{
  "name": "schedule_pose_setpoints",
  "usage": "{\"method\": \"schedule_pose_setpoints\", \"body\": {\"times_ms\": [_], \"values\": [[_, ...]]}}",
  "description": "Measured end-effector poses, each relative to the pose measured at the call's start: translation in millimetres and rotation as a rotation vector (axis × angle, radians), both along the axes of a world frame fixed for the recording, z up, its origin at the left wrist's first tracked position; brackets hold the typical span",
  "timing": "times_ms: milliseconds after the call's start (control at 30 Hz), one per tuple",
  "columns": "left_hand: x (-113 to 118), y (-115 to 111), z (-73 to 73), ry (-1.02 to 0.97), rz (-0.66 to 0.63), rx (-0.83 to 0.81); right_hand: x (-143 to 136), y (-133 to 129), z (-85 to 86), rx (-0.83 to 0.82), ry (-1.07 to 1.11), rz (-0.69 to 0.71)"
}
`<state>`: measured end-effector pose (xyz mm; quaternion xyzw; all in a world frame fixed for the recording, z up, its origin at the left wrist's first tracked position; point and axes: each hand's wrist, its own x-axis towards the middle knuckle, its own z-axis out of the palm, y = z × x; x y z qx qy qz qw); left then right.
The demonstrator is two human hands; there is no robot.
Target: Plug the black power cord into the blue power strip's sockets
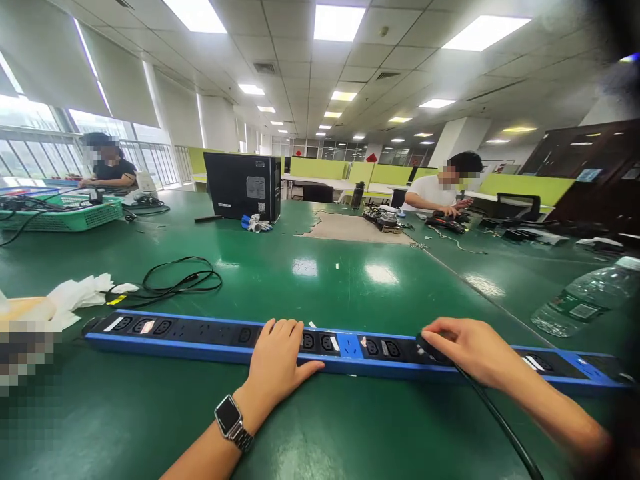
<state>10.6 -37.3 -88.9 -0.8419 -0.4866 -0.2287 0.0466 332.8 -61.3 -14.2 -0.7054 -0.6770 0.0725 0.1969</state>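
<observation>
A long blue and black power strip [350,345] lies across the table in front of me, with rows of sockets and some white stickers. My left hand [277,350], with a watch at the wrist, grips the strip near its middle; the fingers reach over its top to the far edge and the thumb lies along the near side. Further right, my right hand [463,347] pinches a black plug [424,343] at the strip's sockets. How deep the plug sits is hidden by the fingers. Its black cable [495,413] runs down toward the lower right.
Behind the strip lies a coiled black cable [183,277]. A green basket [75,217], a black computer case [243,187] and gloves [257,223] stand farther back. At right lies a plastic bottle [583,300]. Two people work at the table's far side.
</observation>
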Motion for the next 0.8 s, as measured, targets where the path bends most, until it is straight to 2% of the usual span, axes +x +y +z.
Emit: {"method": "schedule_pose_setpoints", "body": {"times_ms": [67, 167, 300, 367, 433, 500, 567, 633, 700, 800], "values": [[0.1, -0.3, 0.3, 0.007, 0.006, -0.008, 14.7, -1.9, -7.3, -0.055, 0.000, 0.034], [0.7, -0.5, 0.6, 0.016, 0.007, -0.012, 13.2, 1.2, -16.1, -0.051, -0.024, 0.077], [1.5, -0.6, 0.9, 0.018, 0.017, -0.028, -5.6, 4.5, -8.0, -0.046, -0.080, 0.034], [1.9, -0.6, 1.2, 0.021, 0.014, -0.038, -24.2, 5.2, -0.1, -0.027, -0.041, 0.013], [2.1, -0.5, 1.3, 0.020, 0.012, -0.040, -52.3, 7.7, 3.5, -0.017, -0.002, 0.066], [2.1, -0.4, 0.9, 0.012, 0.015, -0.041, -84.8, 12.5, 1.4, -0.065, -0.017, 0.143], [1.9, -0.3, 0.2, 0.001, 0.016, -0.040, -111.6, 17.7, -3.3, -0.104, -0.062, 0.132], [1.7, -0.2, -0.4, -0.004, 0.008, -0.031, -123.0, 21.1, -5.6, -0.115, -0.087, 0.108], [1.4, -0.1, -0.7, -0.009, 0.000, -0.013, -113.9, 21.1, -3.6, -0.099, -0.068, 0.100], [0.8, 0.2, -0.7, -0.011, -0.005, 0.006, -67.6, 13.9, 2.6, -0.036, -0.006, 0.072]]}}
